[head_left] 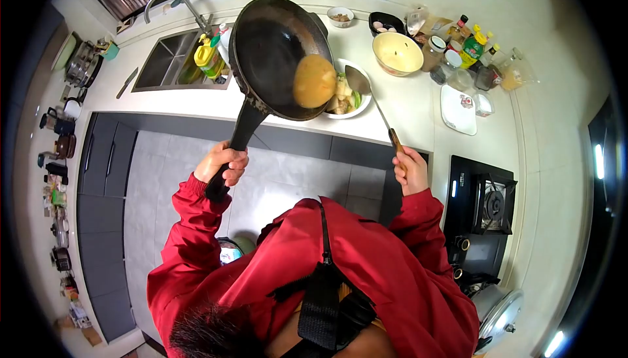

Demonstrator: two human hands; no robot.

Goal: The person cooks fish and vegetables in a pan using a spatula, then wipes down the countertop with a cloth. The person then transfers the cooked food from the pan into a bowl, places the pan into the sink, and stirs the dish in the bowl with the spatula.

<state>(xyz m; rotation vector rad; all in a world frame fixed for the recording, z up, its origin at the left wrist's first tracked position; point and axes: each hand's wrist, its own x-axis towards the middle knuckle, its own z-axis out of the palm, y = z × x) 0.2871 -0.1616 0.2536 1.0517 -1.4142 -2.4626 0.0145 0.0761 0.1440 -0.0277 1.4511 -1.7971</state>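
Observation:
My left hand (223, 163) is closed round the black handle of a wok (268, 50), which it holds up and tilted to the right over the counter. Brownish-yellow sauce (314, 82) has pooled at the wok's right side. Just beyond that rim sits a white bowl (364, 104) with pale and green food in it, partly hidden by the wok. In my right hand (411, 167) is a ladle (358, 80), gripped by its brown handle. The ladle's head is over the bowl, close to the wok's rim; I cannot tell whether it touches either.
A sink (163, 63) with a yellow bottle (208, 61) lies to the left. Right of the white bowl are a yellow bowl (398, 53), several bottles and jars, and a white plate (458, 110). A gas stove (492, 204) and a pot (500, 315) stand at the right. A knife (127, 83) lies left of the sink.

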